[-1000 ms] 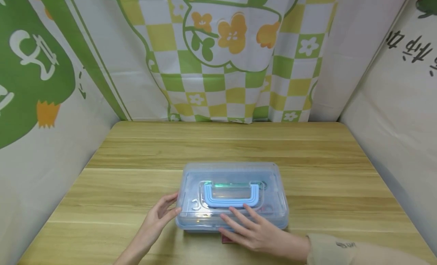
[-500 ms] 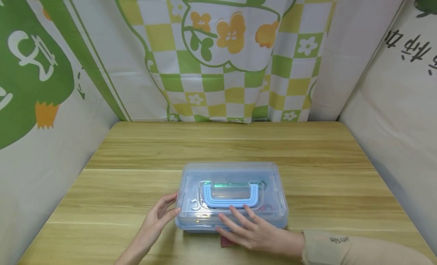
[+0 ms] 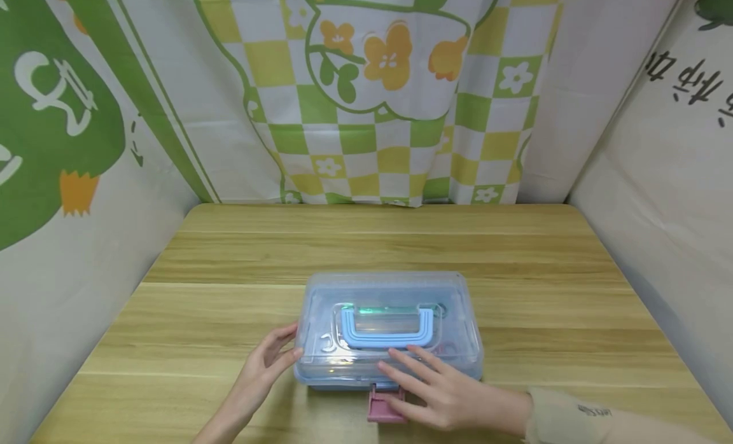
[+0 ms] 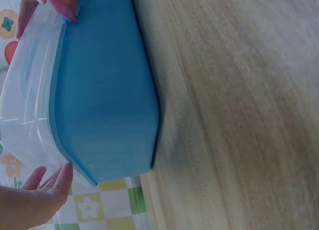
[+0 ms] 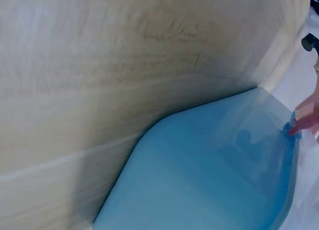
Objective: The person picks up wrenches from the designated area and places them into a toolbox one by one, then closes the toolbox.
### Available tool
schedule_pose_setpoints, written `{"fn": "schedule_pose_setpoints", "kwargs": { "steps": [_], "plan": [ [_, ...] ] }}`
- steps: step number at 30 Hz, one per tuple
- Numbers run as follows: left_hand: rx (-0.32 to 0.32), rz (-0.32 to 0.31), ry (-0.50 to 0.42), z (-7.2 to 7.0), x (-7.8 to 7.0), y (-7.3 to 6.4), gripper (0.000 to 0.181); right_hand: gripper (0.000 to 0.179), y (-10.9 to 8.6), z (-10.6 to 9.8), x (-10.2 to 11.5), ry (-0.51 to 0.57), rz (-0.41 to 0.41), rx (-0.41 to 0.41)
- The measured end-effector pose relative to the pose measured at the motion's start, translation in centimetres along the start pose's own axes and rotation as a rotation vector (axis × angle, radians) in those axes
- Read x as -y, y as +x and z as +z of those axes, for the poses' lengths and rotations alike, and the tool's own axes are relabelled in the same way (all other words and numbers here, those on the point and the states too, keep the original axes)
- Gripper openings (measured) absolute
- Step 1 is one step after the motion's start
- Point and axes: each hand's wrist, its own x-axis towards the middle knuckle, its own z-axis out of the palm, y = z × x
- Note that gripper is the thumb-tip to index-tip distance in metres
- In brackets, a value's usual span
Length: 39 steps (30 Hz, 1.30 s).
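Observation:
A blue plastic storage box (image 4: 104,90) with a clear lid (image 3: 458,291) stands on the table. A light blue carry handle (image 3: 389,339) lies folded on the lid. My left hand (image 3: 258,371) rests against the lid's left side, thumb near the front corner and fingers relaxed. My right hand (image 3: 443,396) lies over the front right, with its upper fingertips on the lid close to the handle. Its lowest digit touches a pink latch (image 3: 385,411), which is swung outward from the front edge. Through the lid, the contents are only vaguely visible, including something green.
The wood-grain table (image 3: 229,253) extends around the box on all sides. Patterned cloth (image 3: 355,138) hangs behind its far edge. Printed white panels flank it left and right.
The pink latch has swung outward from the front of the box and shows more. My right hand has shifted slightly right. The left hand and box have stayed put.

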Motion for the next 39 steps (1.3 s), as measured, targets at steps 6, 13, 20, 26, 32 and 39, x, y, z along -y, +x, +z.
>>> {"fn": "schedule_pose_setpoints", "kwargs": {
  "steps": [6,13,20,26,32,39],
  "plan": [
    [0.002,0.000,-0.003,0.0,0.0,0.1,0.041,0.025,1.0,-1.0,-0.4,0.044,0.044,-0.127],
    [0.000,0.010,0.024,0.0,0.0,0.0,0.041,0.019,2.2,-1.4,-1.0,-0.022,0.090,-0.283],
    [0.010,0.025,0.009,0.0,0.0,0.0,0.040,0.017,2.4,-1.2,-0.8,-0.043,0.141,-0.318],
    [0.010,0.037,-0.002,0.0,-0.1,-0.1,0.040,0.019,2.7,-0.9,-0.3,-0.038,0.206,-0.297],
    [0.013,0.030,-0.003,0.0,0.1,0.1,0.041,0.025,2.7,-0.9,0.3,-0.087,0.250,-0.219],
    [0.010,0.033,-0.002,0.1,0.3,0.2,0.041,0.028,2.6,-0.7,0.6,-0.090,0.270,-0.194]
  ]
}}
